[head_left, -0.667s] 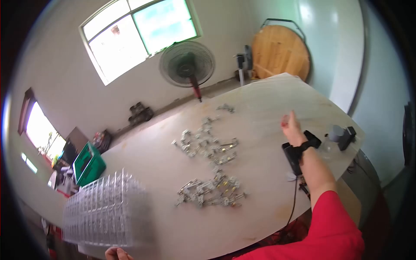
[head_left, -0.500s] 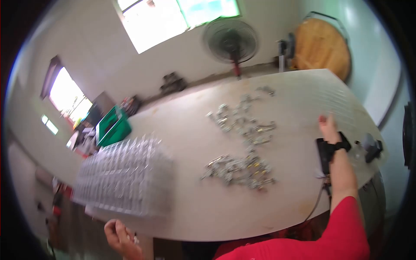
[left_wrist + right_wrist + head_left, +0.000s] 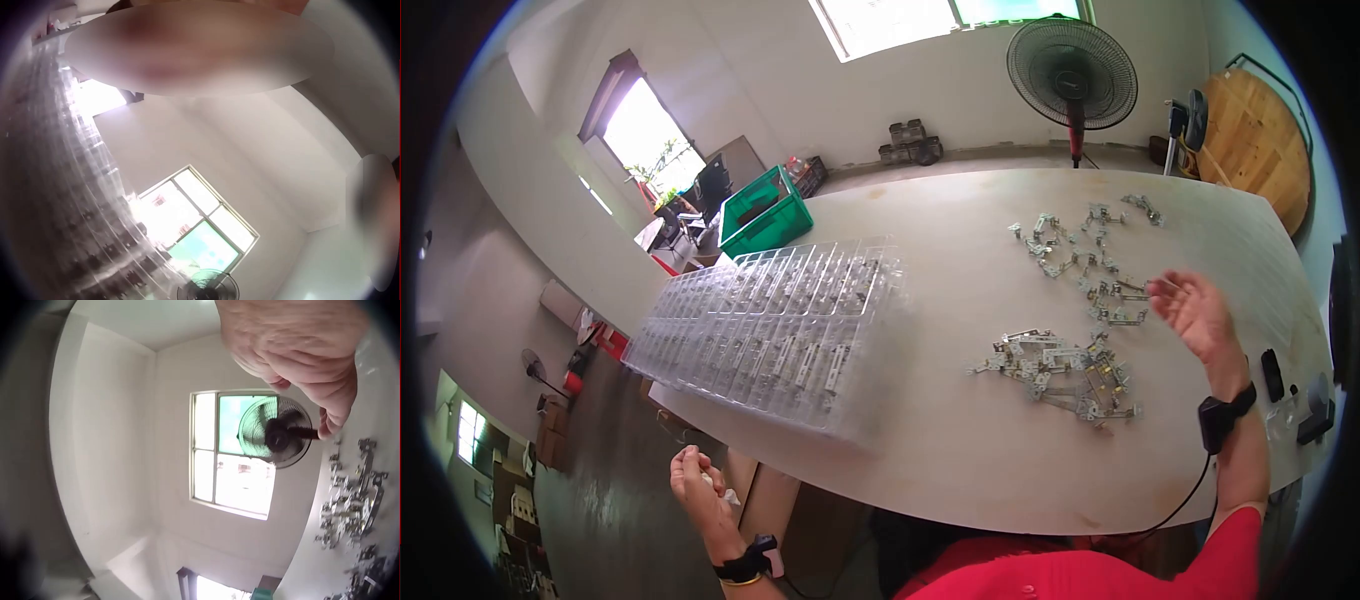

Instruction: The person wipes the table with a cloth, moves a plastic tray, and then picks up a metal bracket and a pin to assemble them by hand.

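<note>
**At the pale table: neither hand on tray or hardware**

On the left part of the pale, rounded table (image 3: 960,470) a clear plastic tray of many small compartments (image 3: 770,330) is seen from the head view, its near corner reaching past the table's edge; silver metal parts are visible in several of its cells. To its right, two loose scatters of small silver metal fittings (image 3: 1060,375) are spread, one near the front, one further back. The right hand (image 3: 1195,315) is held above the table just beside the fittings, palm turned up, fingers loosely bent and parted, nothing gripped. The left hand (image 3: 698,480) is found below the table's front edge, near the tray's corner but apart from it; its fingers are curled in, and whether anything is pinched cannot be told.

From the left wrist view the hand is only a blur; the tray's ribbed cells (image 3: 56,187) are shown close at the left, which the head view gives only from above. From the right wrist view the empty curled fingers (image 3: 331,400) are confirmed, with the fittings (image 3: 350,500) below them and a black standing fan (image 3: 275,431) behind. A green plastic crate (image 3: 765,212) is shown only in the head view.
</note>
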### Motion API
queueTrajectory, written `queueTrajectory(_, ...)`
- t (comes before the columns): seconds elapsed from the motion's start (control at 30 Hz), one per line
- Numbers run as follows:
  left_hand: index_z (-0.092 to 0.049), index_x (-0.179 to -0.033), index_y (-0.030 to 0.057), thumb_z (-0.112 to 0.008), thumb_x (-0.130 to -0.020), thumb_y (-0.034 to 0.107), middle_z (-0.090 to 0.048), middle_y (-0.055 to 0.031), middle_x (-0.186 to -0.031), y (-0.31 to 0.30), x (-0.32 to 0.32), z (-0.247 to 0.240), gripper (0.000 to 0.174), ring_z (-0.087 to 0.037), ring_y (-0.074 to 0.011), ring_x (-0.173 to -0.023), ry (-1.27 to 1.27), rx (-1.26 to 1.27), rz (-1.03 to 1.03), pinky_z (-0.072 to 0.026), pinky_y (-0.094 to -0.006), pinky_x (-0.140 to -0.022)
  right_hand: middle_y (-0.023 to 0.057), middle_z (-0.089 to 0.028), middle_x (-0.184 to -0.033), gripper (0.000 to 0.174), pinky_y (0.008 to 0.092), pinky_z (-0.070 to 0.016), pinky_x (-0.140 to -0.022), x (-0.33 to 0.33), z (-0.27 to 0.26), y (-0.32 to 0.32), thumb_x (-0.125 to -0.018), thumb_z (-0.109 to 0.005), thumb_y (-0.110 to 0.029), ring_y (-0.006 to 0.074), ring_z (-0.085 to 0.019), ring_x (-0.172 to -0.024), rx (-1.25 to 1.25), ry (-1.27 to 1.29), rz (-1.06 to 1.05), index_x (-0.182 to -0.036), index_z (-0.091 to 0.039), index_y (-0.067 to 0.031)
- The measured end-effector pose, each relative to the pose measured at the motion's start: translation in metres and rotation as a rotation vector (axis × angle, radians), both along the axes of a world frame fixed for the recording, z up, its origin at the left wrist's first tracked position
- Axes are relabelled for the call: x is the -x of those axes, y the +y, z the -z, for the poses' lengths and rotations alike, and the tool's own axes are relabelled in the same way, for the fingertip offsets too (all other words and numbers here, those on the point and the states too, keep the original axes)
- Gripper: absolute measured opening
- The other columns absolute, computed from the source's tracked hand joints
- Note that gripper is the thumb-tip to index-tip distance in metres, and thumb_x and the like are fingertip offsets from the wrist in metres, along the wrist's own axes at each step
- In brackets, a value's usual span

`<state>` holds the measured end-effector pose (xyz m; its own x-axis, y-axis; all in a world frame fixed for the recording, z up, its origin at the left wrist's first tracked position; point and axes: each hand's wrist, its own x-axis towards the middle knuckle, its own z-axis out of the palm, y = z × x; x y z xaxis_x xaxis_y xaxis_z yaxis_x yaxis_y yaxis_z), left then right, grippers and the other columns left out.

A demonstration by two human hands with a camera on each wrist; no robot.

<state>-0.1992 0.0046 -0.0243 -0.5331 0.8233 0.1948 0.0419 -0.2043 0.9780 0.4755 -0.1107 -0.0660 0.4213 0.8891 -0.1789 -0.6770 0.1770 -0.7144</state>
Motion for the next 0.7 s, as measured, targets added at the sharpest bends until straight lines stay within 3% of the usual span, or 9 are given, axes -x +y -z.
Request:
queueTrajectory(0.13, -0.051, -0.096, 0.0065, -0.059, -0.099, 0.026, -0.049, -0.0007, -0.076, 0.039, 0.043, -0.001, 0.021, -0.036, -0.0043, -0.042, 0.023, 0.07, -0.017, -0.0232, -0.0212, -0.036, 0.0184, -0.063, -0.111, 0.041, 0.0383, -0.0584, -0.084, 0.134, -0.046, 0.061, -0.1, -0.058, -0.027, 0.0267, -0.067, -0.095, 0.131, -0.216, -0.313, -0.128, -0.049, 0.0004)
queueTrajectory(0.23, -0.049, -0.1, 0.0054, -0.059, -0.099, 0.038, -0.048, -0.0033, -0.079, 0.072, 0.085, 0.003, 0.034, -0.036, -0.0049, -0.042, 0.121, 0.149, -0.064, -0.025, -0.021, -0.035, 0.0182, -0.062, -0.109, 0.058, 0.0354, -0.0593, -0.074, 0.202, -0.041, 0.101, -0.102, -0.056, -0.033, 0.0233, -0.068, -0.086, 0.171, -0.42, -0.612, -0.142, -0.035, 0.0025)
queueTrajectory(0.33, -0.047, -0.105, 0.0041, -0.058, -0.095, 0.053, -0.047, -0.0059, -0.083, 0.105, 0.11, 0.007, 0.051, -0.037, -0.0048, -0.042, 0.248, 0.324, -0.042, -0.0249, -0.0203, -0.034, 0.0198, -0.063, -0.108, 0.07, 0.033, -0.059, -0.065, 0.259, -0.039, 0.138, -0.101, -0.057, -0.038, 0.0212, -0.068, -0.079, 0.158, -0.582, -0.709, -0.148, -0.027, 0.0038)
queueTrajectory(0.5, -0.05, -0.1, 0.0045, -0.058, -0.096, 0.052, -0.042, -0.0003, -0.076, 0.15, 0.134, 0.005, 0.049, -0.035, -0.0038, -0.044, 0.393, 0.339, -0.059, -0.0251, -0.0214, -0.036, 0.0189, -0.066, -0.096, 0.086, 0.0302, -0.055, -0.053, 0.306, -0.037, 0.18, -0.099, -0.059, -0.042, 0.019, -0.066, -0.064, 0.177, -0.737, -0.658, -0.152, -0.014, 0.0079)
queueTrajectory(0.7, -0.054, -0.095, 0.0034, -0.059, -0.1, 0.041, -0.045, 0.004, -0.065, 0.201, 0.155, 0.017, 0.038, -0.038, -0.0023, -0.049, 0.601, 0.239, 0.204, -0.031, -0.0213, -0.044, 0.0114, -0.065, -0.07, 0.089, 0.0276, -0.0491, -0.048, 0.334, -0.045, 0.203, -0.097, -0.06, -0.039, 0.0153, -0.061, -0.055, 0.306, -0.969, -0.529, -0.15, -0.012, 0.0138)
